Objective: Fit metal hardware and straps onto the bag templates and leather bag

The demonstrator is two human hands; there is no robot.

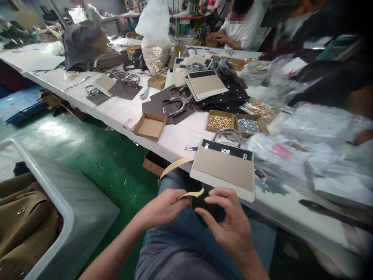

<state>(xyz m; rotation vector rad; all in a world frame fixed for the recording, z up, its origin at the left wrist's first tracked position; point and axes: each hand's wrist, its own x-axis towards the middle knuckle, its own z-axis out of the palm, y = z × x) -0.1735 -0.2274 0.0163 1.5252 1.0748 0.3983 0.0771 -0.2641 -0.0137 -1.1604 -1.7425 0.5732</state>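
My left hand (167,208) is closed in a pinch on a thin tan strip (194,193), whose frayed-looking end sticks out toward the right. My right hand (229,221) is just to the right of that end, thumb and fingers curved and apart, with nothing visible between them. Both hands are above my lap. At the table edge in front of them lies a beige and black bag panel (223,167) with metal plates along its dark band and a wrapped handle (230,136) behind it. A longer tan band (175,165) curves down from the panel's left side; whether it joins the held strip is hidden.
Cardboard trays hold gold studs (219,120) and silver pieces (248,125); another cardboard tray (150,126) stands left. Further bag panels (205,83) are stacked behind. Plastic bags (317,128) crowd the right. A grey bin (75,210) with brown fabric stands at left. A co-worker (247,27) sits across.
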